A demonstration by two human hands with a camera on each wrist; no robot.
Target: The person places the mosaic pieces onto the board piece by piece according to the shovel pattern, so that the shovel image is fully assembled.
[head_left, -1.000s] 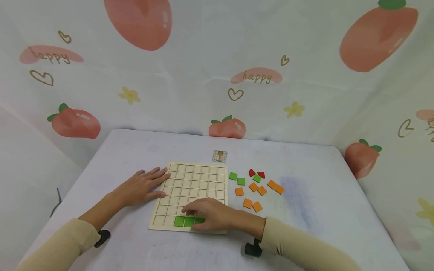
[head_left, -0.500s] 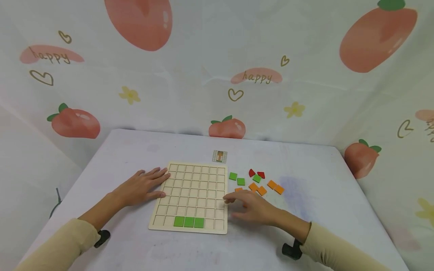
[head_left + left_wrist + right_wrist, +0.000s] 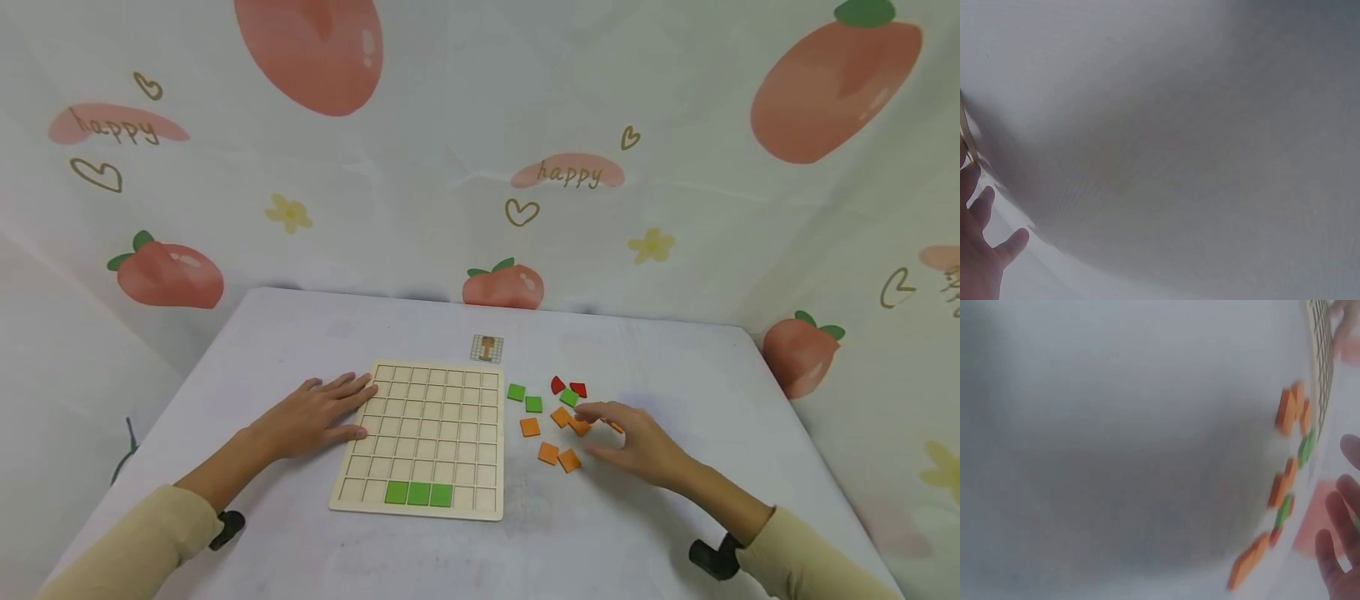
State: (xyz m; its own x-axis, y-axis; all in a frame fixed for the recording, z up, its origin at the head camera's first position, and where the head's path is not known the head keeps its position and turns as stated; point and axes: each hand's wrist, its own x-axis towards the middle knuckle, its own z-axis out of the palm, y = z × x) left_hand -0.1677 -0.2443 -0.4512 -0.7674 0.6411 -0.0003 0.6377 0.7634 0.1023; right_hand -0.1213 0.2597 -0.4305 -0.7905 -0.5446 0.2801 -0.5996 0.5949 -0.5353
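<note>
My left hand point(image 3: 315, 415) rests with spread fingers on the left edge of a pale wooden grid board point(image 3: 423, 404). Three green square tiles point(image 3: 418, 494) sit side by side in the board's nearest row. To the right of the board, my right hand point(image 3: 637, 442) hovers over loose tiles, its fingers loosely bent and holding nothing. Its fingertips are near an orange tile point(image 3: 578, 427) and a green tile point(image 3: 569, 397). The hand partly hides another orange tile point(image 3: 617, 427). In the right wrist view, the fingers point(image 3: 1342, 519) are apart above the tiles.
Two red pieces point(image 3: 557, 384) lie behind the loose green tile. More orange tiles point(image 3: 548, 453) and two green tiles point(image 3: 516, 392) are scattered beside the board. A small picture card point(image 3: 487, 348) lies beyond the board's far edge. A printed cloth point(image 3: 420, 167) hangs behind the table.
My right hand has moved from the board's near row rightward to the loose tiles, uncovering the three green tiles. The left hand has stayed at the board's edge.
</note>
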